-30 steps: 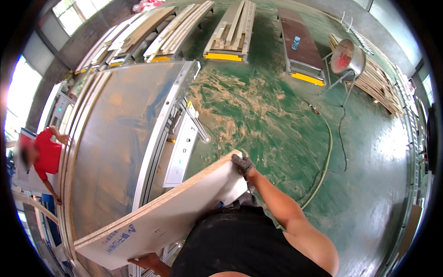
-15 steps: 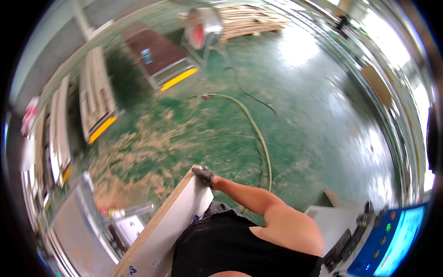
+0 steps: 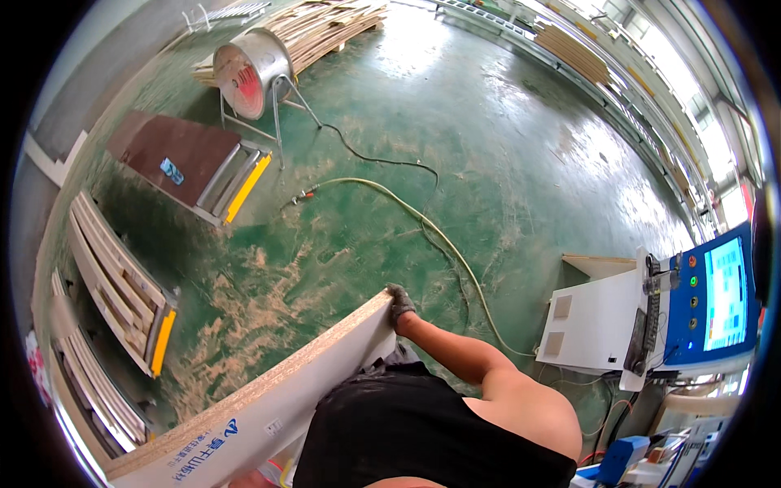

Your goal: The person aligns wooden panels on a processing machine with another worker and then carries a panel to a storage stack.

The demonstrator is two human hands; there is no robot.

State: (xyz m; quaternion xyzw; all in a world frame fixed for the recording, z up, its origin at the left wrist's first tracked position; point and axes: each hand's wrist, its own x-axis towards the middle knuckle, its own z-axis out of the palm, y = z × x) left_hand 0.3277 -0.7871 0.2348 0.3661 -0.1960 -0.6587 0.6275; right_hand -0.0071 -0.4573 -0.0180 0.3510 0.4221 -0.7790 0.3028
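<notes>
A long white-faced particle board (image 3: 277, 407) stands on its edge beside my body, running from the lower left to just ahead of me. Its rough tan chip edge (image 3: 268, 378) faces up, and blue printing marks the white face. At the board's far end, my right hand (image 3: 400, 305) in a dark grey glove is closed around the corner. My right arm reaches forward to it. The left hand does not show; the board and my black top fill the lower edge there.
Sawdust (image 3: 244, 317) lies over the green floor, and a yellowish hose (image 3: 423, 220) crosses it. A drum fan (image 3: 252, 73) and brown-topped platform (image 3: 175, 159) stand far left. Strip-loaded carts (image 3: 122, 285) line the left. At right stands a blue control console (image 3: 712, 301) with a keyboard.
My view has turned rightward, so the fan and carts sit further left and the console shows more fully. The board has swung with me, my right hand still on its end.
</notes>
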